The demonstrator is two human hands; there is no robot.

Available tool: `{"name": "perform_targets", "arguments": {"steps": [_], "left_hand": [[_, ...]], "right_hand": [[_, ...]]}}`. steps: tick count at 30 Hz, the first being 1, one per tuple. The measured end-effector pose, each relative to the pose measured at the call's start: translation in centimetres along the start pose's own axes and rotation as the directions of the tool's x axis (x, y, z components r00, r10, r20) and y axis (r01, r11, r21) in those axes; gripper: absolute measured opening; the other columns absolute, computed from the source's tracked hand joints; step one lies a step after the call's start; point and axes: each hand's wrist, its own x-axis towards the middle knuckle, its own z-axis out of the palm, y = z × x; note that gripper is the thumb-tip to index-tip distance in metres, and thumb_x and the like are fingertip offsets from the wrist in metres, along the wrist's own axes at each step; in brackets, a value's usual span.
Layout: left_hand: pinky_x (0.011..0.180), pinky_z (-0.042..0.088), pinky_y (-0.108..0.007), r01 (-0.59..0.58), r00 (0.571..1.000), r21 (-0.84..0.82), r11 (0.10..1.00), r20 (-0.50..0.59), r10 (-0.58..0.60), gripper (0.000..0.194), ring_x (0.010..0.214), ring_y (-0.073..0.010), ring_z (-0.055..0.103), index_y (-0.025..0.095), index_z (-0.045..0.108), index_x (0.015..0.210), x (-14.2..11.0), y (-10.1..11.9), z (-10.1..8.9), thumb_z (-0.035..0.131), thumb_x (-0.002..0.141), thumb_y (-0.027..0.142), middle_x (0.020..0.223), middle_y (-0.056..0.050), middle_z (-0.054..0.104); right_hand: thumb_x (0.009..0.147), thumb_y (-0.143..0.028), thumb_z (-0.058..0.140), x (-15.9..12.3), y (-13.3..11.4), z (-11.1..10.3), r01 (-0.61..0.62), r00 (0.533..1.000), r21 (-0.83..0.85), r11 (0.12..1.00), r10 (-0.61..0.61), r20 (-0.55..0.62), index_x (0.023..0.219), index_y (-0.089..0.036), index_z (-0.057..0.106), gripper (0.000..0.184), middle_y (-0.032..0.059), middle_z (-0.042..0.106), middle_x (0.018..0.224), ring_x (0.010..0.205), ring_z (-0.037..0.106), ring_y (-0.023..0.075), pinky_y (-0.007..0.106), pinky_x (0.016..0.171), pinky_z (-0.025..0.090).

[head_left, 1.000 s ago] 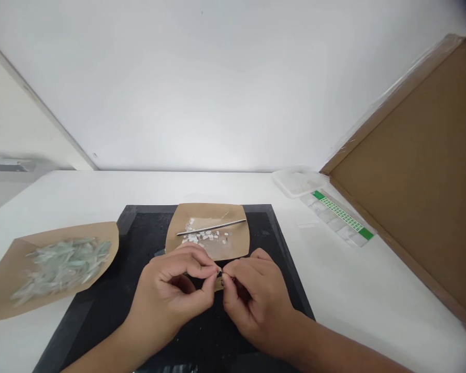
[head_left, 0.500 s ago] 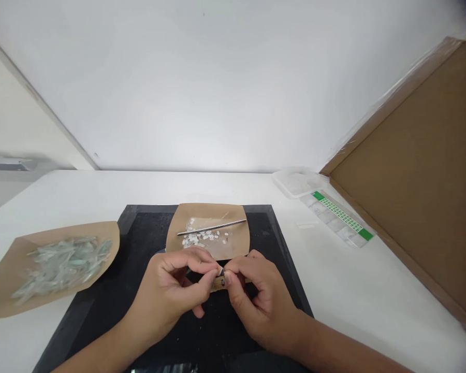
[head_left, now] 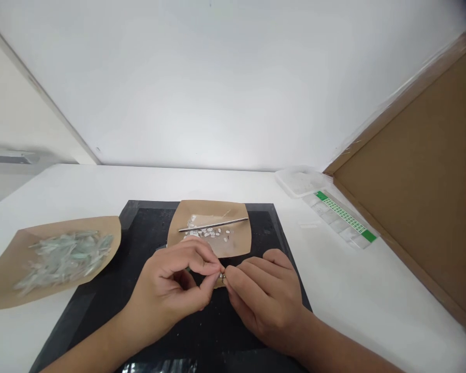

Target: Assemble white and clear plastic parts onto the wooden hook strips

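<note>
My left hand (head_left: 178, 280) is closed in a pinch, thumb and index fingertip pressed together over the black mat (head_left: 202, 336). Right beside it, my right hand (head_left: 266, 295) is closed too, its fingers curled and its fingertips meeting the left ones. Between the two sets of fingertips shows a tiny shiny metallic piece (head_left: 222, 277), too small to name. A bit of tan material (head_left: 218, 284) peeks out just below it. Just beyond the hands stands a brown paper tray (head_left: 238, 248) with small white pieces (head_left: 207, 232) in it. A thin dark stick (head_left: 213, 225) lies across that tray.
On the left, another brown paper tray (head_left: 0, 277) holds a pile of clear, greenish plastic slivers (head_left: 68, 256). A clear plastic container (head_left: 301, 181) and a compartment box with a green label strip (head_left: 345, 216) lie at the right. A cardboard panel (head_left: 419, 155) leans along the right side.
The fingers of my right hand have curled in more, and its back has turned upward. My left hand keeps its pinch. The whole view has shifted slightly.
</note>
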Motion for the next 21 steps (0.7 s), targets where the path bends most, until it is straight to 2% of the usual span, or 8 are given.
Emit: {"name": "perform_targets", "arguments": {"steps": [3,11,17,21], "left_hand": [[0.038,0.055,-0.014,-0.076,0.997,0.064,0.995,0.014,0.075,0.014,0.078,-0.0182,0.07,0.016,0.074,0.08,0.2,0.23,0.03,0.07,0.087,0.004,0.083,-0.007,0.072],[0.041,0.055,-0.013,-0.11,0.99,0.034,0.993,0.09,0.107,0.023,0.076,-0.0147,0.07,0.02,0.078,0.099,0.03,-0.11,-0.34,0.07,0.088,0.002,0.095,-0.008,0.072],[0.043,0.061,-0.017,-0.02,0.991,-0.028,0.999,0.128,0.024,0.023,0.088,-0.0207,0.075,0.022,0.08,0.104,-0.36,-0.66,-0.48,0.073,0.089,0.005,0.098,-0.009,0.071],[0.042,0.061,-0.018,0.027,0.991,-0.044,0.999,0.132,-0.02,0.019,0.074,-0.0157,0.072,0.021,0.08,0.103,-0.49,-0.64,-0.41,0.072,0.092,0.008,0.097,-0.008,0.07]], "right_hand": [[0.099,-0.014,0.062,-0.02,0.15,-0.03,-0.006,1.0,0.016,1.0,0.006,-0.009,0.092,-0.016,0.063,0.008,-0.002,0.064,0.066,0.059,0.052,0.0131,0.037,0.064,0.024],[0.105,-0.017,0.055,-0.13,0.44,0.12,-0.035,0.999,0.058,0.998,0.037,-0.039,0.097,-0.016,0.063,0.012,-0.0008,0.064,0.067,0.059,0.052,0.0131,0.036,0.066,0.024],[0.105,-0.015,0.051,-0.19,0.6,0.09,-0.069,0.998,0.087,0.994,0.068,0.01,0.094,-0.019,0.059,0.014,-0.0021,0.059,0.064,0.058,0.049,0.0138,0.036,0.066,0.023],[0.104,-0.013,0.049,-0.21,0.63,0.11,-0.078,0.997,0.088,0.993,0.077,0.021,0.094,-0.019,0.058,0.015,-0.0026,0.057,0.065,0.059,0.048,0.0138,0.036,0.066,0.022]]}}
